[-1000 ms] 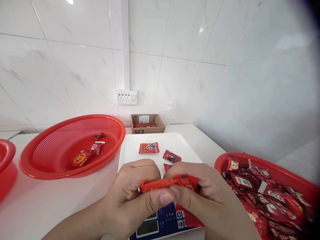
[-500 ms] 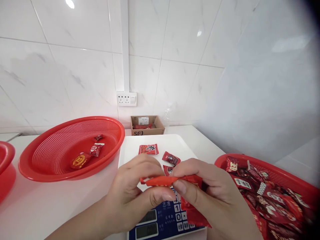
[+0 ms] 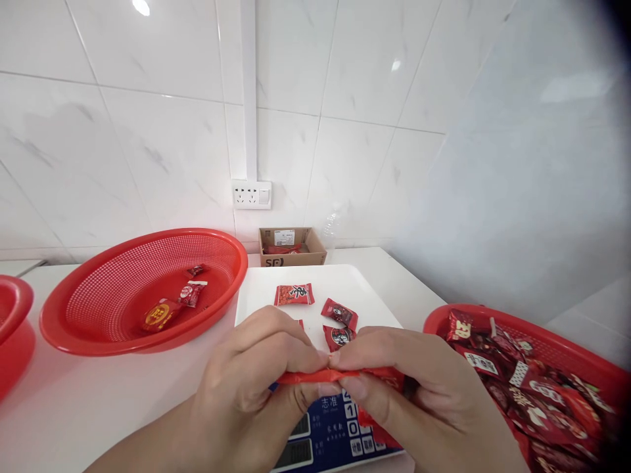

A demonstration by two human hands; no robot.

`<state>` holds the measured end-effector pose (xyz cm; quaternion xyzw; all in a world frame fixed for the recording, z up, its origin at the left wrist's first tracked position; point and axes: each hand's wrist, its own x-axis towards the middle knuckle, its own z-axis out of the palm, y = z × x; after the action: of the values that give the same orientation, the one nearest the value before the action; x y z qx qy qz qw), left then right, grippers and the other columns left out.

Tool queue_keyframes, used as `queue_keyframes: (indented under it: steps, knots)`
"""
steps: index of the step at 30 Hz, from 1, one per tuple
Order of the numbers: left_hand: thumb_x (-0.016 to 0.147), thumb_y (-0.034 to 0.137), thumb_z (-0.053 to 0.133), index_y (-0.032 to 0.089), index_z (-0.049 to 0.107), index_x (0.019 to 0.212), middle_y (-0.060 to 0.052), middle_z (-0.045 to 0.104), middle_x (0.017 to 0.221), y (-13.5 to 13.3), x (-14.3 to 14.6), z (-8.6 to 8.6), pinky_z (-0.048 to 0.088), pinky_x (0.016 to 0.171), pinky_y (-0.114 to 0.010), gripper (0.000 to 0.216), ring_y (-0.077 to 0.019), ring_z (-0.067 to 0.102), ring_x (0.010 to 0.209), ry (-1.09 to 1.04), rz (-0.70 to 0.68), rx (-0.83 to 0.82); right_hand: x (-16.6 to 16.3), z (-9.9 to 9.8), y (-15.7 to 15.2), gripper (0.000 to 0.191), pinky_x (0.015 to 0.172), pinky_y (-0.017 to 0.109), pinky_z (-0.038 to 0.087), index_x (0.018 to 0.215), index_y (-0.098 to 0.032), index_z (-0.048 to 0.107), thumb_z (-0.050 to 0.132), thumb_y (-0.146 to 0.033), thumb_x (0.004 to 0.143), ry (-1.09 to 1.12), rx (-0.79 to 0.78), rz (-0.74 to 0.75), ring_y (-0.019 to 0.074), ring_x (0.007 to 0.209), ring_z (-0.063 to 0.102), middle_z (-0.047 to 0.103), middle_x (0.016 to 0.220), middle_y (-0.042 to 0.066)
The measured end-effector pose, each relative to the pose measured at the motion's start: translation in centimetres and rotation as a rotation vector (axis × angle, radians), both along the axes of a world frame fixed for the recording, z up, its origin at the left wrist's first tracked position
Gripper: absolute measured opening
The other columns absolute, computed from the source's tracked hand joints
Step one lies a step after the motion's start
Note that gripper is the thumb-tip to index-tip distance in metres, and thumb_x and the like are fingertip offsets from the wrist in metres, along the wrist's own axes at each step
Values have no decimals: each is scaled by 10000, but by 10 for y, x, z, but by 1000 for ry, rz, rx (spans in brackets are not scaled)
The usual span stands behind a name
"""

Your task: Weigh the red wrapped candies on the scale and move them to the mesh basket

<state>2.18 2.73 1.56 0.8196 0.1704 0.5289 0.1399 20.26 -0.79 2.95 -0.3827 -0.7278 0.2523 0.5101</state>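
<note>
Both hands pinch the upper edge of a red plastic packet (image 3: 315, 376) between thumbs and fingers. My left hand (image 3: 266, 381) grips its left part and my right hand (image 3: 409, 381) its right part, fingertips almost meeting. The packet's lower part hangs below my right hand, partly hidden by it. Beneath them is a digital scale (image 3: 325, 433) with a blue keypad panel and a white weighing tray (image 3: 254, 279). On the tray lie a light red snack packet (image 3: 294, 294) and small dark red wrapped snacks (image 3: 340, 314); another red piece is mostly covered by my left hand.
A red perforated basket (image 3: 89, 282) on the left holds a few wrapped snacks. Another red basket (image 3: 14, 309) is cut off at the left edge. At right, a red basket (image 3: 434, 318) is full of red packets. A small cardboard box (image 3: 296, 261) and a clear bottle (image 3: 333, 223) stand by the wall.
Both hands have lowered slightly with the packet, and their fingertips have come closer together along its edge. The left hand's fingers now press down on it.
</note>
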Motion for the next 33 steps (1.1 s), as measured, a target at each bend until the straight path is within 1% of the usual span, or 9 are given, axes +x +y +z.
queue_keyframes:
  steps: [3,5,11,15,19,21,24,28,33]
  knots:
    - [877,195,682,164,638,812,-22,641,689,-2,0,1,518,521,-178,84,-109,621,609,-5,-5,-26,1,0,-2,108,538,221,507,825,-283,757,655,-254,851,-35,-25,-34,144,576,653,749,699,3]
    - [881,220,681,167,628,776,-15,627,667,-3,1,1,500,502,-172,129,-101,605,586,-19,-7,-61,2,0,-4,100,514,222,484,832,-281,755,657,-287,852,-42,-63,-51,142,565,642,739,683,4]
    - [872,352,696,193,640,757,27,617,638,2,5,-1,464,512,-154,204,-79,570,575,-61,-26,-194,1,-2,-4,170,458,223,369,745,-257,721,625,-347,854,-14,-186,-139,121,517,536,667,608,-12]
    - [944,438,564,197,623,785,15,610,696,5,3,-2,474,580,-194,294,-102,573,642,-31,-58,-350,-4,-1,-3,231,461,225,332,696,-241,681,632,-419,835,126,-331,-167,110,486,448,557,531,-36]
    - [1005,406,439,192,529,696,32,524,668,6,-1,-5,399,531,-194,386,-86,483,589,-3,-32,-441,-7,1,-2,263,465,223,315,651,-221,647,674,-447,782,275,-417,-192,104,490,412,515,513,-42]
    - [1008,376,442,193,493,673,40,492,650,5,-1,-6,373,521,-196,385,-84,450,576,-26,-28,-437,-7,2,-1,254,476,220,313,637,-214,644,716,-438,733,295,-436,-209,97,500,398,493,516,-49]
    - [992,391,477,193,482,656,45,466,631,5,-1,-7,346,506,-205,390,-86,421,563,-71,-24,-454,-8,4,2,245,486,224,295,628,-206,644,738,-423,691,252,-485,-173,91,507,372,473,524,-56]
    - [980,459,471,189,480,641,41,454,622,5,-1,-7,318,484,-215,434,-91,380,545,-126,-83,-590,-9,5,2,237,492,224,294,609,-207,635,671,-399,741,215,-498,-172,90,501,375,477,513,-55]
    - [933,567,492,188,462,616,38,429,594,7,-1,-6,333,474,-216,495,-96,371,530,-190,-219,-808,-9,4,0,248,479,226,290,605,-205,627,687,-412,727,219,-522,-157,97,490,382,473,502,-49]
